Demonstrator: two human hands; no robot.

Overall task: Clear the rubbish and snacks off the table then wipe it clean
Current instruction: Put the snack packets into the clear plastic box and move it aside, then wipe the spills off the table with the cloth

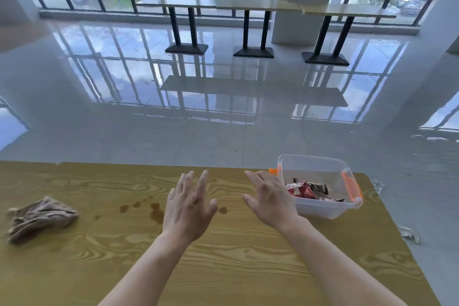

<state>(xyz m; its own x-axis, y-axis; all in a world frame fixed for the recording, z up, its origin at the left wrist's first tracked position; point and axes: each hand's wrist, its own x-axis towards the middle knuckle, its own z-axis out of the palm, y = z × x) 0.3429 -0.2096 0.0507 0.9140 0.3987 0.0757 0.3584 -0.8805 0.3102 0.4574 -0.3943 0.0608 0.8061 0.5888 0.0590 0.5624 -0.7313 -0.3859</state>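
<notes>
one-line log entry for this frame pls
left hand open, empty | right hand open, empty | snacks in clear container | cloth on table left, not held | brown stains unwiped

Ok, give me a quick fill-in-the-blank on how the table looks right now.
1. The clear container has latches coloured ____.
2. The left hand and right hand both hold ____.
3. On the table, the crumpled cloth lies to the ____ of both hands.
4. The snack packets lie ____ the container.

Missing words: orange; nothing; left; inside.
</notes>
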